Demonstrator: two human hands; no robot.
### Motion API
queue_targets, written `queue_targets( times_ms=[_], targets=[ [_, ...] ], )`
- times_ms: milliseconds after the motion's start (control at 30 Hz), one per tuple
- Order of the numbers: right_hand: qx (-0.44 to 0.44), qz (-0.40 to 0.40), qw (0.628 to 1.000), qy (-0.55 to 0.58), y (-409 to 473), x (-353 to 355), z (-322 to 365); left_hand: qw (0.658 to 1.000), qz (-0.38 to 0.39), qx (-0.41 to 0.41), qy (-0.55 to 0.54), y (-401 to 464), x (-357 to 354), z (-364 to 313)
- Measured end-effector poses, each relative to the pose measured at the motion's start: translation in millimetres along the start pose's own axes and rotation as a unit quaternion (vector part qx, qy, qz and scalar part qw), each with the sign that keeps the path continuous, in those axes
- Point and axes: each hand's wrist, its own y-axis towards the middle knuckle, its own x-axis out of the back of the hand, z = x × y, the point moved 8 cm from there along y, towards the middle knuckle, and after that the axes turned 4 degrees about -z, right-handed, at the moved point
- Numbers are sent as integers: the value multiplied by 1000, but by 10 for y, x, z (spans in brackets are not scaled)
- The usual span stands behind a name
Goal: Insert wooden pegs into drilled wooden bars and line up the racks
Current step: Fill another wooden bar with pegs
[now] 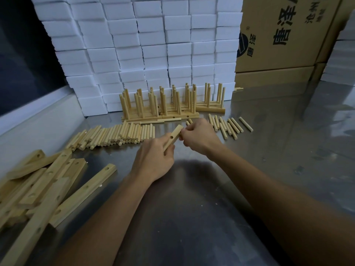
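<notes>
Work surface: a brushed stainless-steel table (278, 143) with a dull, reflective finish and scattered white specks. Rear boundary: a wall of stacked white foam blocks (146, 45), laid in staggered courses. Right rear: brown corrugated cardboard cartons (284, 35) printed with black characters, stacked. Left: a dark window pane (21, 60) above a pale sill (38, 106).

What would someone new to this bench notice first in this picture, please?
Probably the two hands at the centre: the left hand grips a drilled wooden bar while the right hand pinches its far end. Behind them finished racks stand in a row before a wall of white foam blocks, with loose pegs spread in front.
</notes>
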Motion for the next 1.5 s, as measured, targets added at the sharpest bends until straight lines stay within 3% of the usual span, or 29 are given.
queue_targets(
  times_ms=[167, 233, 300, 400, 467, 533, 633, 833, 1233, 1500],
  targets=[
    [53, 2, 994, -100, -15, -38, -19, 997, 62, 20, 38, 27, -110, 27],
    [107, -25, 982, -155, -58, -32, 74, 996, 58, 70, -20, 31, -82, 108],
    [143, -63, 981, -117, -101, 35, 137, 982, 30, 150, -114, 20, -18, 240],
    [132, -99, 986, 10, -153, 126, 113, 931, -23, 276, -239, -63, 39, 484],
    [102, -79, 992, 15, -156, 56, 29, 886, -61, 342, -308, -115, 77, 609],
    [86, -21, 994, -64, -164, -112, -43, 842, -98, 384, -367, -154, 109, 704],
    [122, 19, 964, -234, -183, -296, -73, 777, -131, 419, -452, -172, 123, 782],
    [146, -1, 951, -271, -189, -437, 26, 695, -133, 439, -553, -172, 74, 868],
    [58, -30, 964, -259, 189, -964, 238, 652, -139, 427, -611, -164, 64, 860],
    [51, -59, 969, -236, 179, -815, 227, 663, -132, 427, -601, -168, 54, 863]
  ],
)
